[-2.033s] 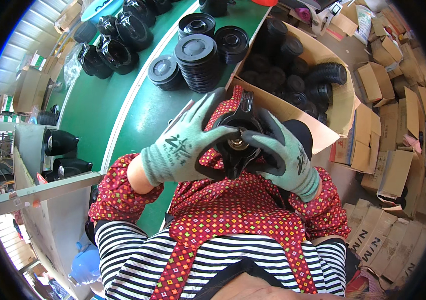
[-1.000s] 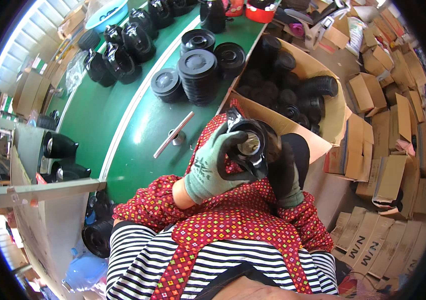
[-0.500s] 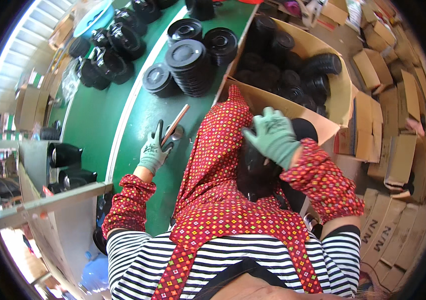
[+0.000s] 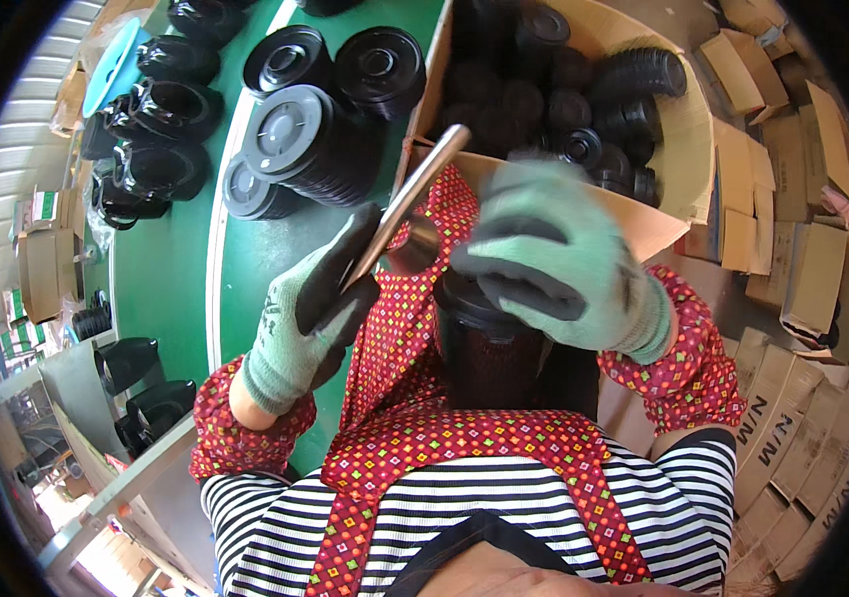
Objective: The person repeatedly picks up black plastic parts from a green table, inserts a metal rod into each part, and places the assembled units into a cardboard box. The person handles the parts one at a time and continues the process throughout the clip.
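My left hand [image 4: 310,298], in a green glove with dark palm, is closed round a shiny metal hammer-like tool [image 4: 407,204]: a long bar with a short cylinder below it. It is raised above my red patterned apron [image 4: 385,348]. My right hand [image 4: 564,264], gloved alike and blurred by motion, bends its fingers over the top of a black round container [image 4: 489,343] standing at my lap. What lies between those fingers is hidden. The container's top is a ridged black disc, partly covered by the fingers.
On the green table [image 4: 181,289] stand stacks of black round lids [image 4: 290,129] and a row of glossy black pots [image 4: 176,109]. A large carton [image 4: 688,189] full of black round parts is beyond my right hand. Flattened cartons [image 4: 773,428] lie at right.
My left hand has lifted the tool off the table and brought it right, towards my lap. My right hand's spread fingers have bent in over the container's top. The view has shifted.
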The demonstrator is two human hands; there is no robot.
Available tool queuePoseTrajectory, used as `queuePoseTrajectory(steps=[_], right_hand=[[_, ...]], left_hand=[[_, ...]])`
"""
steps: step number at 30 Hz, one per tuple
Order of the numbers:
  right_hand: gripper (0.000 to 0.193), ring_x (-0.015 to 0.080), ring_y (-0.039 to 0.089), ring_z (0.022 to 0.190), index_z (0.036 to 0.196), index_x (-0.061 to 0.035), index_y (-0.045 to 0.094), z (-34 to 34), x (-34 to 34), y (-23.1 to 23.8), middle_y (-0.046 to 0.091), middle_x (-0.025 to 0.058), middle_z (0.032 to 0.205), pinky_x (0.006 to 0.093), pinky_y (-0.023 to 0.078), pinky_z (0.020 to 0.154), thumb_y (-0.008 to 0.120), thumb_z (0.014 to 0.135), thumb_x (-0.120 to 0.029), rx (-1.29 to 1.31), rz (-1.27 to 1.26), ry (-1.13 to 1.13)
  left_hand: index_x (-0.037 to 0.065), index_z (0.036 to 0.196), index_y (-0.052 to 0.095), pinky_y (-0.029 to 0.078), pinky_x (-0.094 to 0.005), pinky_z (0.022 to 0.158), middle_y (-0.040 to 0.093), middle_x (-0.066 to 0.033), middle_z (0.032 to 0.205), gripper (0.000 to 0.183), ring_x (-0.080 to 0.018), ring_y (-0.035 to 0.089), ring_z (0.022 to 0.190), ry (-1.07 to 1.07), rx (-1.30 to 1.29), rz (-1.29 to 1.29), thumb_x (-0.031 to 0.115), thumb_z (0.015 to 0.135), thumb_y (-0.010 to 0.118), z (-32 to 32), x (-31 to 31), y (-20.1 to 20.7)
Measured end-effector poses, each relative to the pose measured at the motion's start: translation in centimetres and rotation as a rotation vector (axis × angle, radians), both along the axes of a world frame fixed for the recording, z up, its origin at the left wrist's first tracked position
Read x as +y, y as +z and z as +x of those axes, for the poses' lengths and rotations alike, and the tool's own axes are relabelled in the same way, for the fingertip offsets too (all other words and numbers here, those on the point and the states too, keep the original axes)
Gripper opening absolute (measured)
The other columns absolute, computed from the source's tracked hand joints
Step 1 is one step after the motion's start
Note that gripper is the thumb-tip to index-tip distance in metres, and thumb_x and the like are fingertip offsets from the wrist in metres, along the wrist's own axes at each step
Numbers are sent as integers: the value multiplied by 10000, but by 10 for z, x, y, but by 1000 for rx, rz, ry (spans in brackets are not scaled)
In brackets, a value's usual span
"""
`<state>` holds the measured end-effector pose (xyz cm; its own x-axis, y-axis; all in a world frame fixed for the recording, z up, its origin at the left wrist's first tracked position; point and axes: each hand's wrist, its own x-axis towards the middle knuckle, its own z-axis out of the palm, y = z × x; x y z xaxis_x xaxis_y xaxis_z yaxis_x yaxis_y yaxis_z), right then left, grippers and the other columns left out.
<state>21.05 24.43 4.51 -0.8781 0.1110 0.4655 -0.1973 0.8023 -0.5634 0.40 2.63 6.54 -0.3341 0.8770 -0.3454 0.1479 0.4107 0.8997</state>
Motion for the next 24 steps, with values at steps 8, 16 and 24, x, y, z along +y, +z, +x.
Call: queuePoseTrajectory(steps=[8,16,24], right_hand=[[312,320,645,1149,1160,-110,773,-24,50,-80,702,130,1183,492,464,1084,753,915,-301,-154,-430,44],[315,357,568,1346,1374,-29,549,-22,32,-174,611,177,1381,460,388,1206,523,1113,-203,133,-575,293],[269,379,560,1231,1243,-19,591,0,-7,-164,609,175,1222,498,371,1201,575,1034,-187,173,-758,82]], left_hand=[[-41,1492,563,537,-401,966,669,-243,1259,726,-373,707,1104,-366,162,133,190,855,824,5,67,55],[85,1275,672,505,-482,950,661,-150,1124,497,-346,646,1054,-817,175,657,344,856,742,59,122,1],[47,1297,669,467,-467,921,663,-125,1082,591,-344,625,966,-663,221,624,329,791,784,85,114,-6]])
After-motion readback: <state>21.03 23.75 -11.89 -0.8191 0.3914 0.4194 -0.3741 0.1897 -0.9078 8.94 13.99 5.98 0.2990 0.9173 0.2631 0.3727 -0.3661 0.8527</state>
